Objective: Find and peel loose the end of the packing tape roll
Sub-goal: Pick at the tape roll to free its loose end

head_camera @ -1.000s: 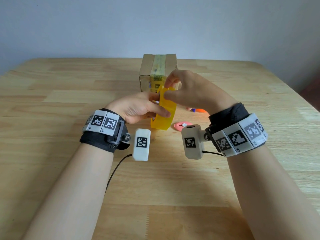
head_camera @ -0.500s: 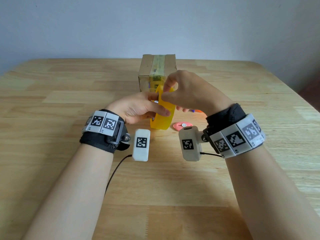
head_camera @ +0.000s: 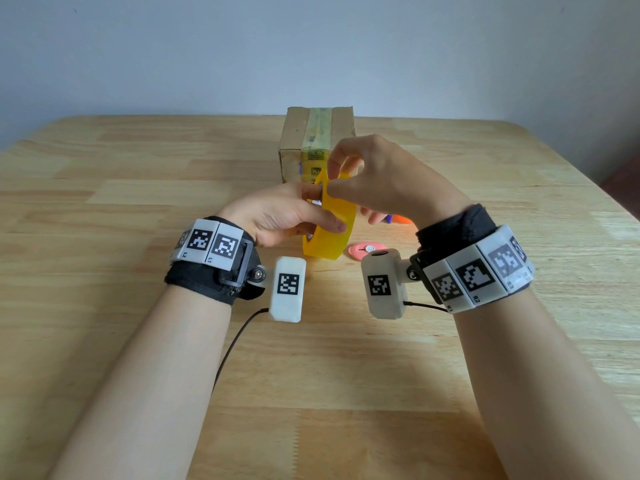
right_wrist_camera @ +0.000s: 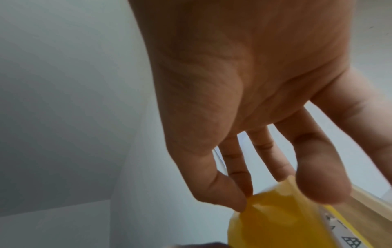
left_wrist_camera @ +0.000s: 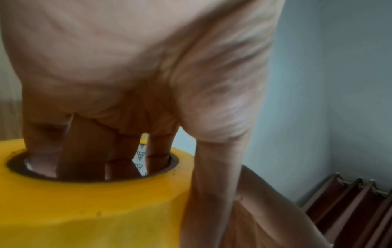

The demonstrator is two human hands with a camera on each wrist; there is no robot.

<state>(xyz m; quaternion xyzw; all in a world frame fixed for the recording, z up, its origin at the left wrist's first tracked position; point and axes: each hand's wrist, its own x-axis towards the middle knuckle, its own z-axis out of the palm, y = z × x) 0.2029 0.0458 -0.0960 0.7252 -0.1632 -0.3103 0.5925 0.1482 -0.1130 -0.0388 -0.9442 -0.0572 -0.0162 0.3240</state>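
Observation:
A yellow packing tape roll (head_camera: 330,233) is held upright above the wooden table (head_camera: 104,202). My left hand (head_camera: 294,216) grips it, fingers pushed through the core (left_wrist_camera: 95,166) and thumb across the outer face. My right hand (head_camera: 377,181) is at the roll's top edge, thumb and index finger pinching a strip of yellow tape (right_wrist_camera: 275,206) that lifts off the roll. The other right fingers (right_wrist_camera: 318,167) are spread loosely behind it.
A taped cardboard box (head_camera: 317,140) stands just behind the hands. A pink round object (head_camera: 363,251) and an orange item (head_camera: 401,220) lie on the table to the right of the roll. Bare wood spreads to the left and in front.
My right hand has risen slightly at the roll's top edge, and the thumb and index finger now hold the tape a little higher. The left hand keeps its grip.

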